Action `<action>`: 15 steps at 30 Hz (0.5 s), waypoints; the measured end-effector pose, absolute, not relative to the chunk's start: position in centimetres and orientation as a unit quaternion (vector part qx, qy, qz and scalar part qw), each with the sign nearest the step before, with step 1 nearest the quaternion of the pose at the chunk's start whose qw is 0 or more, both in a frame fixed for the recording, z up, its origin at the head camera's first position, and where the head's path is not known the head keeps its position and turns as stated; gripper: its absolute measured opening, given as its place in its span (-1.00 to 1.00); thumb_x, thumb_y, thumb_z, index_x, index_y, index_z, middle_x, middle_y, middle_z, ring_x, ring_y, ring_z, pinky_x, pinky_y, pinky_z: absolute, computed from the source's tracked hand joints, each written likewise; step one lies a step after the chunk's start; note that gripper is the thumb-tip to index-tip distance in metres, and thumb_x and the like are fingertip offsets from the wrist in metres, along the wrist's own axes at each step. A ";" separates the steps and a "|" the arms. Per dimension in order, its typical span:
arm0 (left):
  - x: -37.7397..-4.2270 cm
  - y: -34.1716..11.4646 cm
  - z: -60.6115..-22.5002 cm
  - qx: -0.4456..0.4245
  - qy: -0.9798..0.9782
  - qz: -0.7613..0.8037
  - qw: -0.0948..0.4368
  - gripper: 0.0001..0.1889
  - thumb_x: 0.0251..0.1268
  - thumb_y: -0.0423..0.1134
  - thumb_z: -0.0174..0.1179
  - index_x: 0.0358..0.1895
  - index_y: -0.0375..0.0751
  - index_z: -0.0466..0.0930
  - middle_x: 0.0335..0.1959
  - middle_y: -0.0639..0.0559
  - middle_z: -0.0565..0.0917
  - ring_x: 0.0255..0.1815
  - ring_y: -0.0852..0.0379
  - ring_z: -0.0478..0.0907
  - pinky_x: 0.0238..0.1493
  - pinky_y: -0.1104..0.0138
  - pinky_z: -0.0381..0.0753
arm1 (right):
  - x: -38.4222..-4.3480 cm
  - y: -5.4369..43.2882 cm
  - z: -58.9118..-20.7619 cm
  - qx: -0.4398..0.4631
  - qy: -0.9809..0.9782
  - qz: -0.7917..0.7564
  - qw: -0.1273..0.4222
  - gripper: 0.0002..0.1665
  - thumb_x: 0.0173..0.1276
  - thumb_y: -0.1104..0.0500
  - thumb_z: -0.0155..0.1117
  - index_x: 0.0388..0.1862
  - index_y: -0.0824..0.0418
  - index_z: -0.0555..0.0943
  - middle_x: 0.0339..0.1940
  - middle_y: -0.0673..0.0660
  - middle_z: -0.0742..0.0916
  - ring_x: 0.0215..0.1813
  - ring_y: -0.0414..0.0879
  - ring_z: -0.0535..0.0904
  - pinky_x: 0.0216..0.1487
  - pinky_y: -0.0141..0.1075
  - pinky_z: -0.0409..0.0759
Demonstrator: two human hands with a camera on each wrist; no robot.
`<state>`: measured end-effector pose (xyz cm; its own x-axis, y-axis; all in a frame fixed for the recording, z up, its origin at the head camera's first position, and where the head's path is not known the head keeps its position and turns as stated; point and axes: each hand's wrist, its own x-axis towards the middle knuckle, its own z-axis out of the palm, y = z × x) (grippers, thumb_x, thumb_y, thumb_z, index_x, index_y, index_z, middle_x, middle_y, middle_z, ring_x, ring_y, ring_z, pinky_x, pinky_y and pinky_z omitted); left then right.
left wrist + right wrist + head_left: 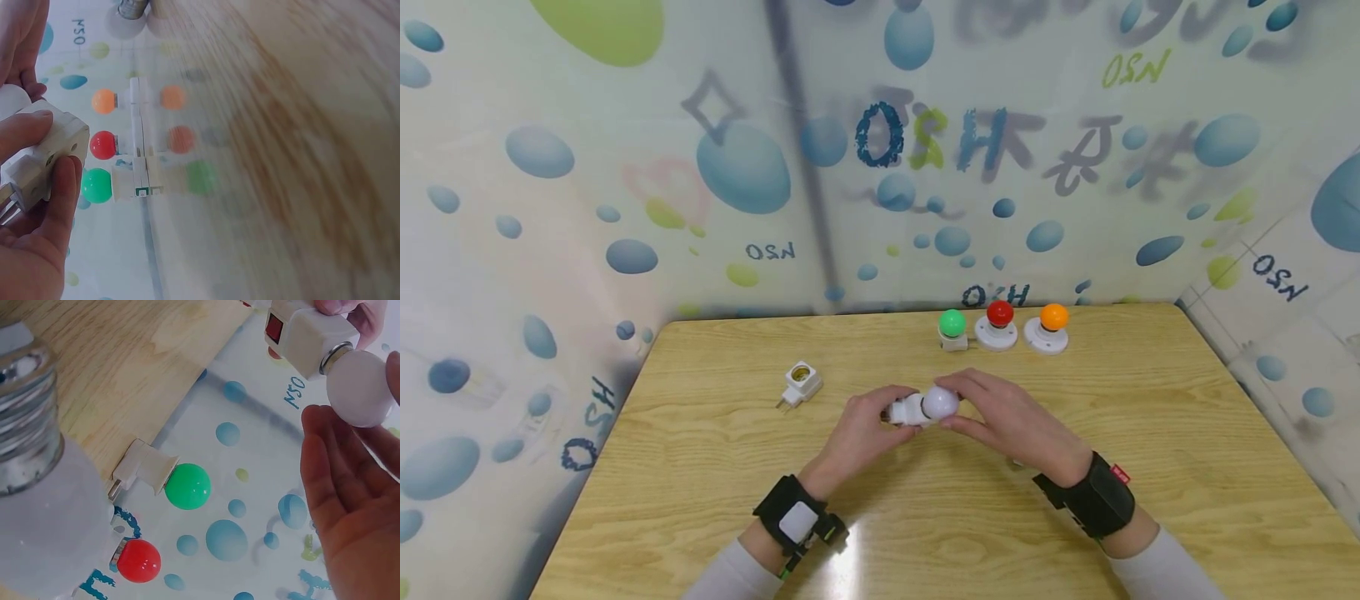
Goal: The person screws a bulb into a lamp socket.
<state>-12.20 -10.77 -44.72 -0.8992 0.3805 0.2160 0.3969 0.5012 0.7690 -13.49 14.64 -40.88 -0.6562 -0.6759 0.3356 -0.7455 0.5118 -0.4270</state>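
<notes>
A white plug-in lamp socket with a red switch is held by my left hand. In the left wrist view, its thumb and fingers grip the socket body, with the metal prongs pointing out. A white light bulb sits at the socket's mouth, its metal collar partly showing in the right wrist view. My right hand holds the round glass between thumb and fingers. Another white bulb, metal screw base up, looms close in the right wrist view; the right hand mostly hides it in the head view.
A second plug-in socket lies unfilled on the left of the wooden table. Along the back edge stand a green bulb, a red bulb and an orange bulb, each in a white base. A patterned curtain hangs behind.
</notes>
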 end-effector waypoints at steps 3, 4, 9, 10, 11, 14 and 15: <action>-12.2 -10.7 -44.7 -0.222 -0.867 -0.447 0.009 -0.57 0.21 -0.31 0.49 0.16 -0.22 0.67 0.03 -0.03 0.75 -0.09 0.15 0.64 -0.09 0.29 0.64 | -13.4 14.6 -40.9 0.394 -0.875 0.272 0.072 -0.39 0.36 -0.03 0.47 0.28 0.20 0.56 0.04 0.01 0.72 -0.04 -0.19 0.63 0.01 -0.24 0.71; -12.1 -10.6 -44.6 -0.221 -0.866 -0.448 0.009 -0.57 0.21 -0.31 0.49 0.16 -0.22 0.67 0.03 -0.03 0.75 -0.09 0.15 0.64 -0.09 0.29 0.64 | -13.4 14.6 -40.9 0.390 -0.878 0.268 0.075 -0.40 0.35 -0.04 0.48 0.27 0.20 0.57 0.01 0.01 0.72 -0.05 -0.21 0.63 0.00 -0.25 0.71; -12.1 -10.5 -44.7 -0.219 -0.867 -0.448 0.010 -0.56 0.20 -0.31 0.49 0.16 -0.22 0.67 0.03 -0.04 0.75 -0.09 0.16 0.64 -0.08 0.30 0.64 | -13.4 14.5 -41.0 0.379 -0.885 0.256 0.086 -0.42 0.33 -0.08 0.49 0.19 0.19 0.59 -0.04 0.01 0.73 -0.10 -0.23 0.61 -0.05 -0.26 0.70; -12.1 -10.5 -44.7 -0.220 -0.867 -0.448 0.010 -0.56 0.20 -0.31 0.49 0.16 -0.22 0.67 0.03 -0.04 0.75 -0.09 0.16 0.64 -0.09 0.30 0.64 | -13.4 14.5 -41.0 0.378 -0.886 0.254 0.086 -0.42 0.33 -0.09 0.49 0.18 0.19 0.59 -0.05 0.00 0.73 -0.10 -0.23 0.61 -0.06 -0.26 0.70; -12.1 -10.5 -44.7 -0.220 -0.867 -0.447 0.010 -0.56 0.20 -0.31 0.49 0.16 -0.22 0.67 0.03 -0.04 0.75 -0.09 0.16 0.64 -0.09 0.30 0.64 | -13.4 14.5 -41.1 0.376 -0.888 0.251 0.086 -0.42 0.32 -0.10 0.49 0.17 0.19 0.59 -0.06 0.00 0.73 -0.11 -0.23 0.61 -0.06 -0.26 0.70; -12.1 -10.5 -44.8 -0.221 -0.866 -0.448 0.010 -0.56 0.20 -0.32 0.49 0.16 -0.23 0.67 0.03 -0.04 0.75 -0.10 0.16 0.64 -0.09 0.29 0.64 | -13.5 14.4 -41.0 0.368 -0.893 0.247 0.078 -0.38 0.31 -0.12 0.50 0.19 0.20 0.58 -0.05 0.02 0.73 -0.10 -0.21 0.61 -0.05 -0.24 0.71; -12.1 -10.5 -44.8 -0.220 -0.867 -0.448 0.009 -0.56 0.20 -0.32 0.49 0.16 -0.23 0.67 0.03 -0.04 0.75 -0.10 0.15 0.64 -0.09 0.29 0.64 | -13.5 14.5 -41.0 0.366 -0.894 0.247 0.073 -0.35 0.31 -0.12 0.51 0.22 0.20 0.57 -0.03 0.03 0.73 -0.09 -0.20 0.62 -0.04 -0.23 0.71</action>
<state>-12.12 -10.50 -44.78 -0.9028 0.3738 0.2126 0.3897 0.5019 0.7721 -13.46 14.47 -41.05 -0.7209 -0.6192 0.3112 -0.6912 0.6099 -0.3877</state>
